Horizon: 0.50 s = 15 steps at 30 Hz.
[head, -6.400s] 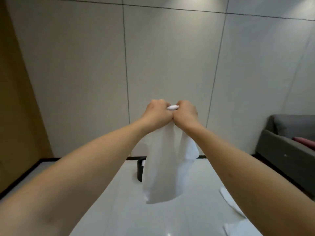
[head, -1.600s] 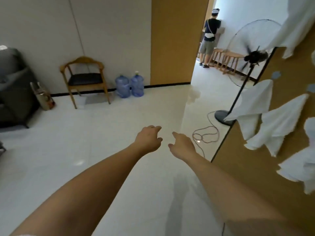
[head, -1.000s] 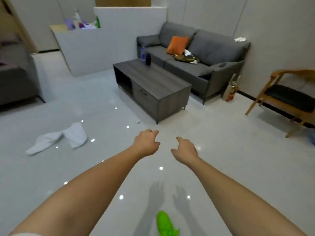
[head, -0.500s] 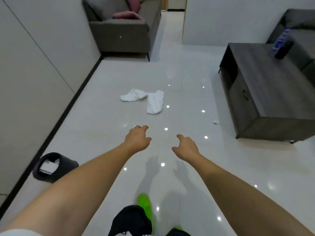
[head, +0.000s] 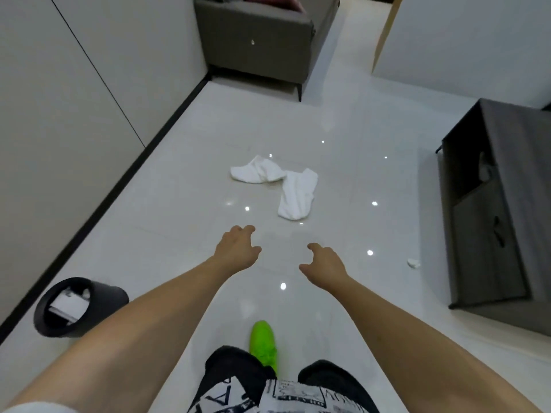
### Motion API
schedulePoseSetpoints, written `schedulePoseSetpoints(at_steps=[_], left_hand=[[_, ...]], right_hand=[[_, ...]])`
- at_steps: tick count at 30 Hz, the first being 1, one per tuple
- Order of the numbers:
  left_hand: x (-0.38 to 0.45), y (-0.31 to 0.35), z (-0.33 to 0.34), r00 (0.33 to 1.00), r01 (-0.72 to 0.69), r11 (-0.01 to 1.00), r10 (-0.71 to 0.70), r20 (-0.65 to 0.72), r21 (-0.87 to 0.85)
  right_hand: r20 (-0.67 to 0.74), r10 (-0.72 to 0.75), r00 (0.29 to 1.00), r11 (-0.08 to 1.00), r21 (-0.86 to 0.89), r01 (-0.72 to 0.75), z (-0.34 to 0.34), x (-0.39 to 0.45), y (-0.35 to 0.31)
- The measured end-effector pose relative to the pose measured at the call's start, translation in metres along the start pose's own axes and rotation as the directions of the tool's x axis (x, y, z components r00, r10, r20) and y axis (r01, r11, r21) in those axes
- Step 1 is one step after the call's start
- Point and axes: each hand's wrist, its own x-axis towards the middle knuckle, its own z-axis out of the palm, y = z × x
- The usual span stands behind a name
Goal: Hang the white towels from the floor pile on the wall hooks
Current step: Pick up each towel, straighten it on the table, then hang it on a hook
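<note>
White towels (head: 277,186), two left, lay crumpled on the floor (head: 343,162) beyond my hands, between the wall and the dark cabinet (head: 489,210). I was in the fetching step. My left hand (head: 237,248) and right hand (head: 325,263) hung apart, loosely curled and empty. Next I needed to stoop and grip one towel.

living room, grey sofa (head: 256,40), tiled floor (head: 343,138)
</note>
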Motion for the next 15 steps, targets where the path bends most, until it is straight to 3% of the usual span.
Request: schedulePoseSetpoints(at_steps=[15], left_hand=[[0.295, 0.071, -0.058, 0.99, 0.067, 0.997, -0.069, 0.121, 0.026]], right_hand=[[0.117, 0.083, 0.99, 0.994, 0.061, -0.091, -0.108, 0.285, -0.021]])
